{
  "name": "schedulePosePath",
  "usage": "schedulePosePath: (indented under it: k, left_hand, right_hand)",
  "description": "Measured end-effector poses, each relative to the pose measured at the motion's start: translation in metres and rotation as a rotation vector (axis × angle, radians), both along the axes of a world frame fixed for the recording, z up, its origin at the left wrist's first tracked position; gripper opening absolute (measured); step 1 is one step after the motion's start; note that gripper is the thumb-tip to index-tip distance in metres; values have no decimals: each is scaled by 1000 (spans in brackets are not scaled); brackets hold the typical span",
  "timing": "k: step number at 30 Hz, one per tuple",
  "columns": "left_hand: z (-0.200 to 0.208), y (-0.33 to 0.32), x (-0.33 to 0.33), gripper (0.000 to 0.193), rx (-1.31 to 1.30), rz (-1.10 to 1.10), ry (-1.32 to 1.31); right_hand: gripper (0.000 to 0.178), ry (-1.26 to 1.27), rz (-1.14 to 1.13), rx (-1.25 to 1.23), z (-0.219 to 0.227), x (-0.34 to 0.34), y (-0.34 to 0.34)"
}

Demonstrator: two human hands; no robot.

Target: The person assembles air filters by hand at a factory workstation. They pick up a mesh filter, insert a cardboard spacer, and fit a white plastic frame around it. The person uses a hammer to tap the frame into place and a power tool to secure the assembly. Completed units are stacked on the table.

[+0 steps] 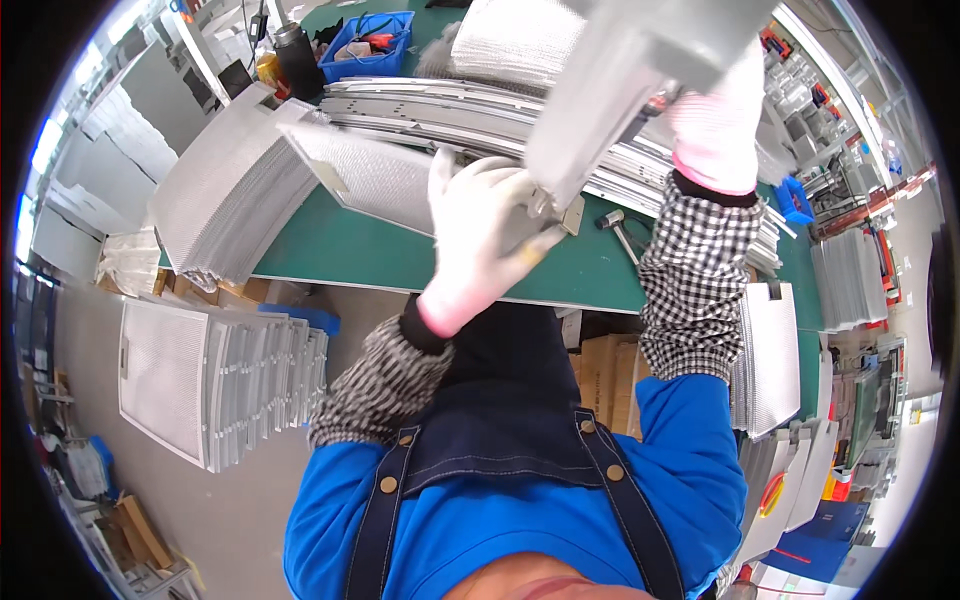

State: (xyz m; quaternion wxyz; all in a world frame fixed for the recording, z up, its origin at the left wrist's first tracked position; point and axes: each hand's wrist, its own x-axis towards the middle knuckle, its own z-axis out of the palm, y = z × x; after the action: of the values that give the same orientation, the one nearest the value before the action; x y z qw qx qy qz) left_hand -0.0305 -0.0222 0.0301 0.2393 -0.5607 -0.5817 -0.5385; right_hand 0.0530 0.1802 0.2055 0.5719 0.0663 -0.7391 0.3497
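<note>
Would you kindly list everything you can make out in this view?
table: one, green, centre
panel: one, silvery, left of centre
device: one, grey, blurred, upper centre
strips: several, silver, back of table
stacks: several, grey, left and right
hammer: one, dark and silver, on table
bins: at least two, blue, left and right
bottle: one, black, back left
can: one, yellowish, beside bottle
boxes: several, brown, below table
apron: one, navy, torso
left hand: one, white glove, by panel
right hand: one, white glove, beside device

Green-topped workbench [350,250], smooth grey floor [250,520]
</note>
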Motion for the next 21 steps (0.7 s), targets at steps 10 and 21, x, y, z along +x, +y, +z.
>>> schedulePosePath:
  k: [10, 21]
  left_hand:
    - [-60, -193, -163, 70, 176, -133, -1335]
    - [-28, -86, -82, 37, -331, -250, -745]
  right_hand:
    - [53, 35, -99, 293, 25, 20, -18]
    - [58, 47, -240, 668, 9, -8, -20]
